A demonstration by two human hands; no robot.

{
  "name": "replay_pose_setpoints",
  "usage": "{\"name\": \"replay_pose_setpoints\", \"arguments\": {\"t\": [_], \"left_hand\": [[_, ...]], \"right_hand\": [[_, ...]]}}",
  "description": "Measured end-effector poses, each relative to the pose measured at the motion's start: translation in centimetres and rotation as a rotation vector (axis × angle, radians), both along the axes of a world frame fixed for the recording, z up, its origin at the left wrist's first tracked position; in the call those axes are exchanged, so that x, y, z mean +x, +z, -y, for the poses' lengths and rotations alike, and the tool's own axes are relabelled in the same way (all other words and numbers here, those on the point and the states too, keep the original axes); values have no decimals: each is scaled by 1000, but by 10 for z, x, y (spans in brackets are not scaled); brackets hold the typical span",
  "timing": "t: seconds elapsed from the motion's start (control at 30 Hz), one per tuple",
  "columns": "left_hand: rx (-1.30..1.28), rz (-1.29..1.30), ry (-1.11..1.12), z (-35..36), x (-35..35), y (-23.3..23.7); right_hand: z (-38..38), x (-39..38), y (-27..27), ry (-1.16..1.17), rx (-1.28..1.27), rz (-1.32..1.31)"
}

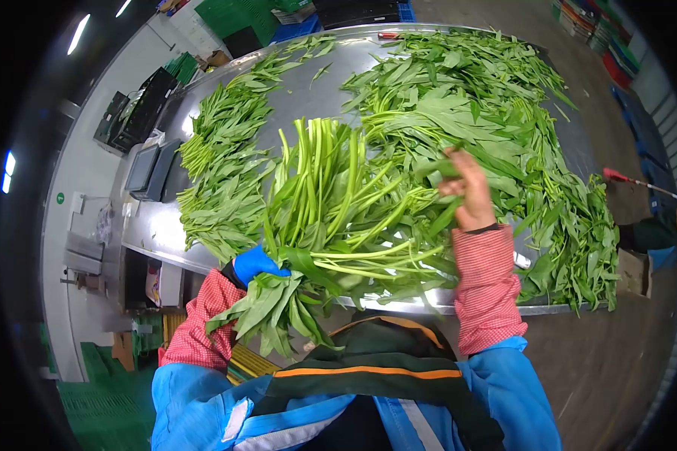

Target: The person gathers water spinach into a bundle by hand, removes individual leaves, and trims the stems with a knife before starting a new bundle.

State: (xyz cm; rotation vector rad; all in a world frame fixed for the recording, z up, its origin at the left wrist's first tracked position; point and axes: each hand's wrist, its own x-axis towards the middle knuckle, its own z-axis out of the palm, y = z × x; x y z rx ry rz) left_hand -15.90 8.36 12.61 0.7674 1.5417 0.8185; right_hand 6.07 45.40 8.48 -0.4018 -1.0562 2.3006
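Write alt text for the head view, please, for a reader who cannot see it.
A blue-gloved left hand grips a bunch of leafy green stems over a metal table, while the right hand holds one stem above heaped loose greens.

Our left hand (257, 263) wears a blue glove. Its fingers are curled shut in a tight fist. Our left arm is bent, and it comes in low from behind those fingers. Our right hand (470, 197) is bare. It is lifted up, and we see its back. Its fingertips (453, 161) point up and away, bent close together. The wrist sits right below them, and the arm runs back down to us.
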Motion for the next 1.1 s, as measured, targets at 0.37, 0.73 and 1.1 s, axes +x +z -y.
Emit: {"name": "replay_pose_setpoints", "arguments": {"t": [0.37, 0.73, 1.1], "left_hand": [[34, -48, -73, -35, 8, 16], [329, -529, 44, -47, 21, 37], [458, -1416, 94, -66, 28, 42]], "right_hand": [[20, -35, 18, 21, 832, 195], [-13, 15, 26, 7, -200, -163], [29, -15, 38, -13, 418, 215]]}}
